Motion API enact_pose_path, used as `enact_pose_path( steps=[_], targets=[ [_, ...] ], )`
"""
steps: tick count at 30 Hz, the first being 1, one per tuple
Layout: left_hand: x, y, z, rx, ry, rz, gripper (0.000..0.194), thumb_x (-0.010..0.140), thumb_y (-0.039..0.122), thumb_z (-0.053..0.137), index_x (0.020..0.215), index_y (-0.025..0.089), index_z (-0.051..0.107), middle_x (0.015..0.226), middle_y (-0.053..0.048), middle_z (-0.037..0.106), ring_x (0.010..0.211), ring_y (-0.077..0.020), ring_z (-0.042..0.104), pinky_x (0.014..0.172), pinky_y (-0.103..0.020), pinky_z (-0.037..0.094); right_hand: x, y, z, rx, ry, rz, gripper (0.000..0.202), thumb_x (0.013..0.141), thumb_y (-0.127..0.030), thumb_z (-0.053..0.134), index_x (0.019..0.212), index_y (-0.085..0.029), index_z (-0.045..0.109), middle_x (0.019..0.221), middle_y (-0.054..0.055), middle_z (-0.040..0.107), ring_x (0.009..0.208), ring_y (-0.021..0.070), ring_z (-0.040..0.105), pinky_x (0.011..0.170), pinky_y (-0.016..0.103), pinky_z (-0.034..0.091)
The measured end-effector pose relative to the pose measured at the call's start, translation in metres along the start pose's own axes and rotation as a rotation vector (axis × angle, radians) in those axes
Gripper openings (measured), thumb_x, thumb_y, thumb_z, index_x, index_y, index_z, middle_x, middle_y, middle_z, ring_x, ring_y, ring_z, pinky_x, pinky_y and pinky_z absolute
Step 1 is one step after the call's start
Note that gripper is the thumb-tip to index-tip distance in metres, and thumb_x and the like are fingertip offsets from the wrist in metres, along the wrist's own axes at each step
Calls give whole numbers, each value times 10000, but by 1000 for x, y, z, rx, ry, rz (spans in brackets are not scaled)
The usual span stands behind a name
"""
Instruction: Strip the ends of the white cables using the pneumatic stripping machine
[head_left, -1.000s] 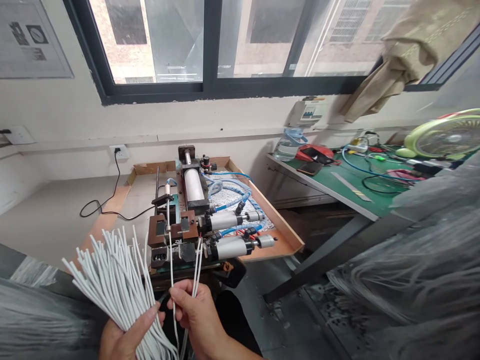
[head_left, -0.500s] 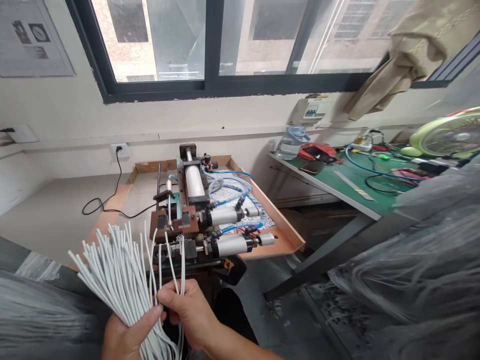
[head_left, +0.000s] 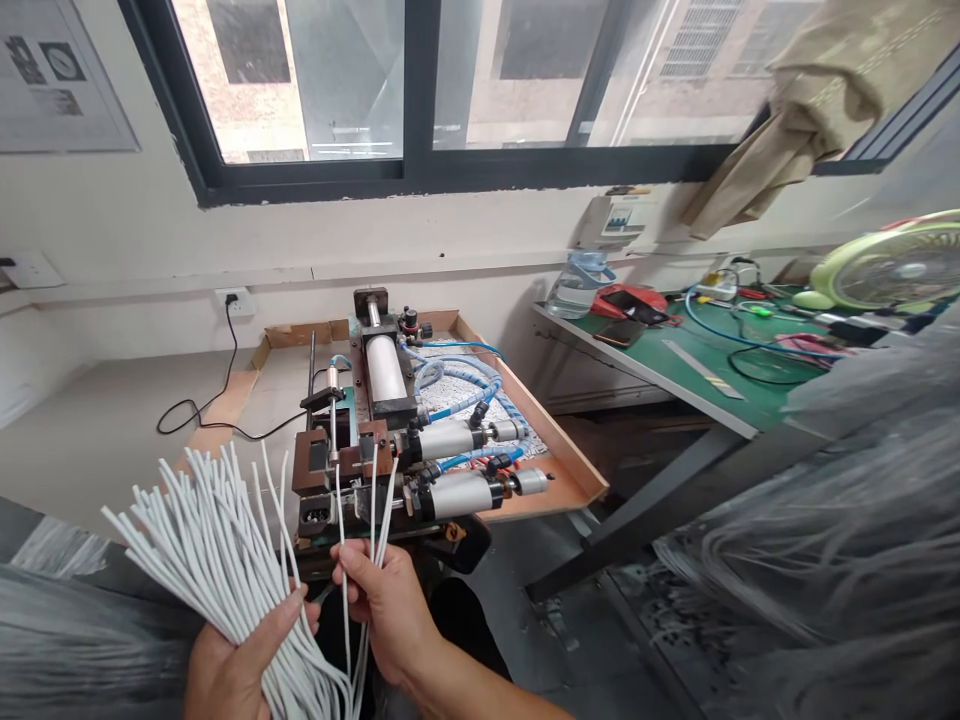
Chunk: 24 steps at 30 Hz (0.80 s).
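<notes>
My left hand is wrapped round a thick bundle of white cables, whose cut ends fan out up and to the left. A little to the right, my right hand pinches a few single white cables that stand upright, apart from the bundle. Lower down, these strands run back towards the rest of the bundle. Just beyond both hands sits a pneumatic machine with silver cylinders, brown and black clamp blocks and blue air hoses. The cable tips in my right hand overlap its front in view, without clear contact.
A wooden-edged tray surrounds the machine on a grey table. To the right, a green-topped table bears a water jug, a phone, a ruler and a green fan. Plastic-wrapped cable bundles flank me.
My right hand has drawn away to the right from the bundle with its few cables. My left hand and the bundle have shifted left and tilted outward.
</notes>
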<state>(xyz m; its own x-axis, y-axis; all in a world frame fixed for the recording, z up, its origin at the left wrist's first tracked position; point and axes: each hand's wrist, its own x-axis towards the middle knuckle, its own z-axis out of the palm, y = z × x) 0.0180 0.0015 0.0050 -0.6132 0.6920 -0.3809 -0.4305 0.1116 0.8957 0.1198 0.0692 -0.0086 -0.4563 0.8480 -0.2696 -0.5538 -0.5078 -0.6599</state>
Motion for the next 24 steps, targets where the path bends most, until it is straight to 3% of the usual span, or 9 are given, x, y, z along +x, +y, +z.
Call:
enact_pose_path(
  steps=[8, 12, 15, 20, 24],
  targets=[
    [1, 0, 2, 21, 7, 69, 280, 456, 179, 728, 705, 131, 611, 567, -6, 627, 504, -175, 567, 514, -287, 468, 5, -2, 2, 88, -3, 116, 239, 552, -286, 675, 654, -80, 609, 477, -17, 496, 368, 19, 326, 354, 152, 181],
    [-3, -1, 8, 62, -6, 96, 296, 419, 192, 741, 675, 122, 611, 555, -16, 624, 500, -182, 566, 503, -297, 471, 4, 1, 5, 69, -110, 150, 270, 564, -332, 667, 641, -80, 604, 434, -39, 447, 366, 39, 372, 386, 174, 270],
    [-7, -4, 12, 89, -42, 129, 348, 424, 195, 739, 748, 124, 631, 670, -45, 662, 586, -213, 588, 577, -331, 479, 0, 4, 6, -15, -184, 101, 266, 557, -335, 675, 567, -90, 572, 411, -32, 454, 339, 48, 387, 372, 181, 250],
    [-10, -8, 6, 107, -102, 73, 247, 460, 225, 725, 661, 109, 639, 639, -64, 657, 620, -209, 590, 617, -290, 462, -10, 9, -2, -75, -62, -12, 254, 599, -332, 656, 623, -92, 577, 459, -16, 489, 361, 34, 379, 354, 158, 170],
    [-6, -11, -3, 33, -45, -8, 241, 463, 209, 725, 676, 130, 643, 624, -56, 657, 615, -218, 603, 620, -305, 467, -16, 11, -10, -109, -13, 9, 262, 619, -345, 639, 635, -90, 580, 503, 5, 523, 362, 29, 376, 355, 161, 151]
  ],
)
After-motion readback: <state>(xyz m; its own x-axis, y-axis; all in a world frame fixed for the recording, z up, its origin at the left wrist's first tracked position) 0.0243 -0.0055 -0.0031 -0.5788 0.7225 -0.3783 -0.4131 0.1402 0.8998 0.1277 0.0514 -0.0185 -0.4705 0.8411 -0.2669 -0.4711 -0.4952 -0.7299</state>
